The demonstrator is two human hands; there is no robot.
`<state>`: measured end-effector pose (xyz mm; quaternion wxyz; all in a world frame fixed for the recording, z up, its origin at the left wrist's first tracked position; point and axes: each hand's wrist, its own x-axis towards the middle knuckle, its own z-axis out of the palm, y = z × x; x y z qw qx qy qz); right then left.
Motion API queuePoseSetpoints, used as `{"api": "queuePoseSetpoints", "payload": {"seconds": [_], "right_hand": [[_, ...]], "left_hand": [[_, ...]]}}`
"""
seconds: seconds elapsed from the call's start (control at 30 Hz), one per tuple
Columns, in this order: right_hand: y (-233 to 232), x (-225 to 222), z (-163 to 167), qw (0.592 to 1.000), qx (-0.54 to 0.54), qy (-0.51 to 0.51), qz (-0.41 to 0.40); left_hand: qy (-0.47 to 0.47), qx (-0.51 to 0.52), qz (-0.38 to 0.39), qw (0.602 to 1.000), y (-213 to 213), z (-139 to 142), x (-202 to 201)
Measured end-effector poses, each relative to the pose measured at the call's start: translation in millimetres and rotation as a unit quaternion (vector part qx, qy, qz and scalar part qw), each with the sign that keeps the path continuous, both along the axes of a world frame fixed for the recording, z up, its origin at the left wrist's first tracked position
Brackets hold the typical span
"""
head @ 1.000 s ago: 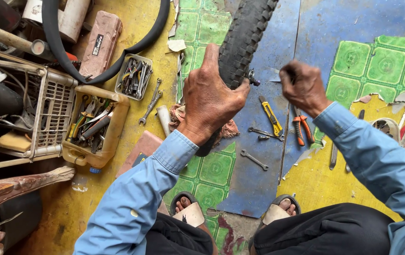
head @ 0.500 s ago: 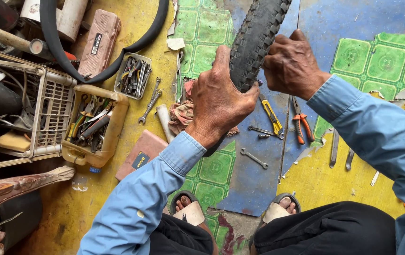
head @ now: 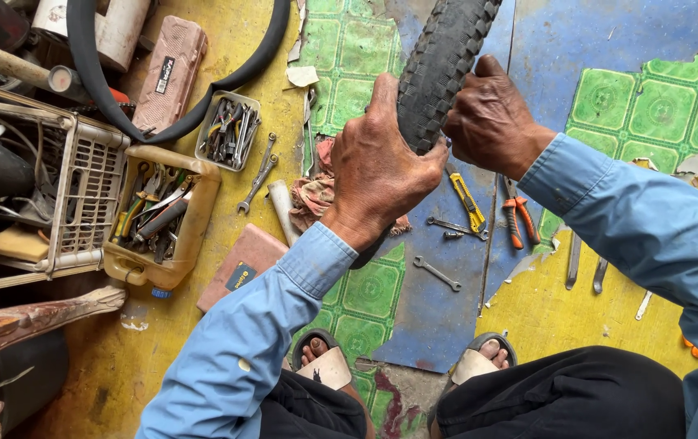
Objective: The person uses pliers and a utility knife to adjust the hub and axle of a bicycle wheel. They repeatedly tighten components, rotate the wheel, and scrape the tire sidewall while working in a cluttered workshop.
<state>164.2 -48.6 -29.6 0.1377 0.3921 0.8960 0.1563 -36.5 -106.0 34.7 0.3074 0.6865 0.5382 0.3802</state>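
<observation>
Both hands clamp the knobby black tyre (head: pixel 438 69): the left hand (head: pixel 381 167) wraps its near end with the thumb up along the tread, and the right hand (head: pixel 491 122) closes over the opposite flank, the tyre running up and away between them. It is judged stiff but bendable rubber, light and grippy, best held at the sidewalls. Open floor lies beyond the right hand; pliers (head: pixel 519 221), a yellow knife (head: pixel 469 203) and a wrench (head: pixel 437 273) lie below the hands, tool trays (head: pixel 162 219) left.
</observation>
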Motion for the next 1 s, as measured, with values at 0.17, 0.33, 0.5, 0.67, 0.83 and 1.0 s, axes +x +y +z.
{"api": "queuePoseSetpoints", "payload": {"seconds": [0.17, 0.33, 0.5, 0.67, 0.83, 1.0], "right_hand": [[-10.5, 5.2, -21.2, 0.99, 0.087, 0.094, 0.062], [-28.3, 19.8, -43.3, 0.963, 0.089, 0.252, -0.04], [-31.8, 22.5, -48.0, 0.962, 0.076, 0.256, -0.054], [-27.4, 17.0, -43.0, 0.911, 0.003, 0.362, -0.2], [-25.7, 18.3, -46.1, 0.881, -0.078, 0.381, -0.271], [-26.9, 20.1, -61.9, 0.83, -0.125, 0.435, -0.325]], "left_hand": [[0.002, -0.008, -0.005, 1.0, 6.0, -2.9, -1.2], [0.01, 0.014, 0.005, 1.0, 9.2, -4.1, 2.5], [0.028, -0.019, 0.006, 0.999, 10.4, -3.6, 1.5], [0.019, 0.013, 0.02, 1.0, 11.0, -4.1, -6.8], [0.02, -0.014, 0.01, 1.0, 13.5, -8.0, -7.7], [-0.003, 0.029, 0.003, 1.0, 16.6, -10.7, -16.6]]}}
